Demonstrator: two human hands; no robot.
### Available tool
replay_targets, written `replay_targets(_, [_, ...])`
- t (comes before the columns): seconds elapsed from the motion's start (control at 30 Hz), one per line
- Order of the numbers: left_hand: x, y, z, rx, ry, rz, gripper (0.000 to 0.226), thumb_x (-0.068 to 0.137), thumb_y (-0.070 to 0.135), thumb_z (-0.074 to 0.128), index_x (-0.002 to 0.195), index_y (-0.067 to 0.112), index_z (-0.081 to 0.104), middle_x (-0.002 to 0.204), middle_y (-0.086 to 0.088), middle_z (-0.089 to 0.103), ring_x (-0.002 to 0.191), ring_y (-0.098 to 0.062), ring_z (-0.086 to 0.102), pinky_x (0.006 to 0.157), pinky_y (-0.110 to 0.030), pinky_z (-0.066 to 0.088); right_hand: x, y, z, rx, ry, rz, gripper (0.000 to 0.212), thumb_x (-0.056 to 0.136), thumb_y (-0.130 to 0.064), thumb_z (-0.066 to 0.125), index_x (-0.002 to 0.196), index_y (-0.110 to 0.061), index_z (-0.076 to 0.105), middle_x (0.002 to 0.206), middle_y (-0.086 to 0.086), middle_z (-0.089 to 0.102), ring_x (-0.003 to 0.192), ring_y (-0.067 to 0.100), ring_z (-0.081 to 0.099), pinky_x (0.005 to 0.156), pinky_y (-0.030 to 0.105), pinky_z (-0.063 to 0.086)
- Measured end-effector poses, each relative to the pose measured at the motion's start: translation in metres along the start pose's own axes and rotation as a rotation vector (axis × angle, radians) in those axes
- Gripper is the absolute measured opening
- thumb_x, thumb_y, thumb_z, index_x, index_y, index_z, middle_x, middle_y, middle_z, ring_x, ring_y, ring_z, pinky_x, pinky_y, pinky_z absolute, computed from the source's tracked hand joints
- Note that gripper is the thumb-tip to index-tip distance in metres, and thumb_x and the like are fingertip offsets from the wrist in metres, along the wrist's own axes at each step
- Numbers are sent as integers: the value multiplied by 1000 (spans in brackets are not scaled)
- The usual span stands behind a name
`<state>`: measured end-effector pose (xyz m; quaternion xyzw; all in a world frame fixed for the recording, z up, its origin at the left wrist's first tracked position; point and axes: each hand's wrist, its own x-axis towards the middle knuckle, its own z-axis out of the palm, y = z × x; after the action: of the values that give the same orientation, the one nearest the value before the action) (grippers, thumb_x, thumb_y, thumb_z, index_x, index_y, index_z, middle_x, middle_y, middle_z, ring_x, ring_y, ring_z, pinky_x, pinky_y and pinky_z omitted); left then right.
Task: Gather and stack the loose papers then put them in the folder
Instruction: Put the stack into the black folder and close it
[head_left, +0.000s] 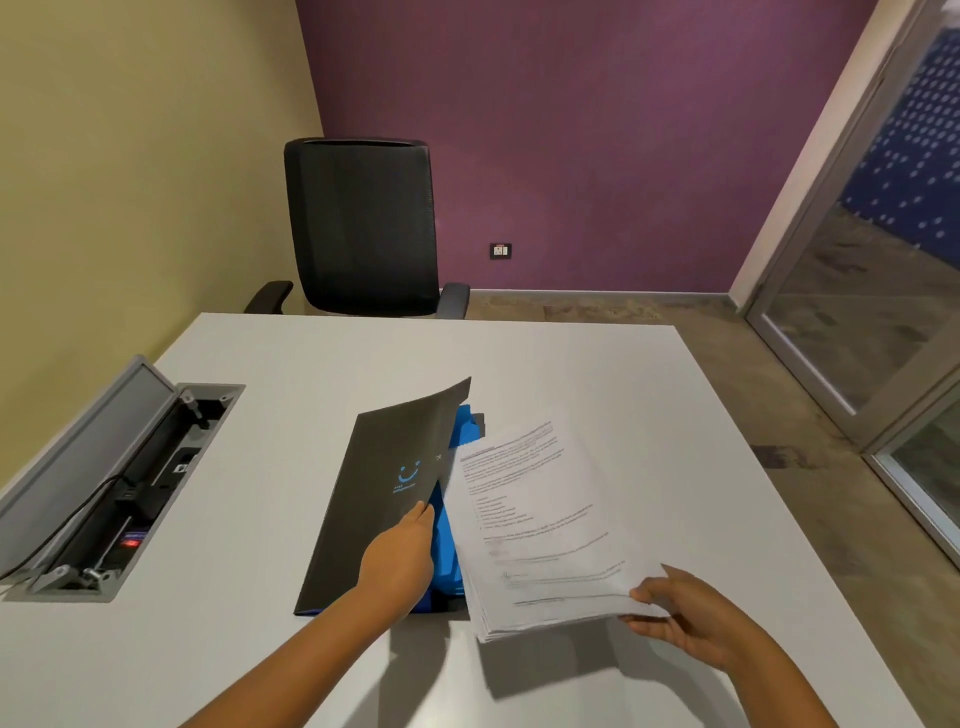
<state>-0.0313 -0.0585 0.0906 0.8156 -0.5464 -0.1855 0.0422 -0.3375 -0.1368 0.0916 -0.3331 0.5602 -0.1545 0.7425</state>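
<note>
On the white table (260, 649), your left hand (400, 556) is lifting one dark folder (384, 483)'s cover, its blue logo unreadable; your right hand (680, 613) is pinching one paper stack (540, 530).

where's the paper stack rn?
In the head view, the white printed paper stack is right of centre, held above the white table by the right hand, beside the black folder lifted by the left hand.

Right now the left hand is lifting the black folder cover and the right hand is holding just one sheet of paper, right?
Not quite. The head view shows the right hand holding a stack of papers, not one sheet. The left hand is lifting the black folder cover.
</note>
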Motion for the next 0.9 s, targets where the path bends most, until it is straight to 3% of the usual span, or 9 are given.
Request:
replay_targets(0.17, [-2,4,5,20,-52,9,62,92,5,38,147,22,14,157,7,14,126,-20,48,100,-30,44,-2,-22,16,-177,74,-176,28,87,5,44,106,-12,56,99,8,68,75,24,74,61,29,60])
replay_targets(0.3, [-7,12,9,15,-104,43,63,91,12,43,147,20,14,156,3,21,125,-21,49,97,-30,45,-1,-27,38,-187,86,-209,32,87,6,41,112,-10,52,100,9,66,72,23,73,56,25,58])
replay_targets(0.57, [-16,34,14,-30,-150,98,64,90,15,46,147,20,15,156,5,20,129,-20,45,101,-30,42,18,-10,84,-127,199,-219,28,89,4,43,108,-16,50,82,-1,62,71,21,66,48,23,58])
replay_targets(0.73, [-21,35,13,-13,-155,102,65,90,8,45,146,22,16,156,4,21,128,-20,46,100,-30,44,23,-13,72,-123,317,-249,36,90,1,45,125,-8,52,90,6,63,76,21,65,53,26,60])
replay_targets(0.9, [-24,39,12,-35,-134,101,65,90,6,44,146,23,17,156,5,18,129,-19,45,100,-29,44,17,-9,72,-153,302,-267,39,92,-2,46,131,-9,48,106,11,62,85,26,66,73,37,59])
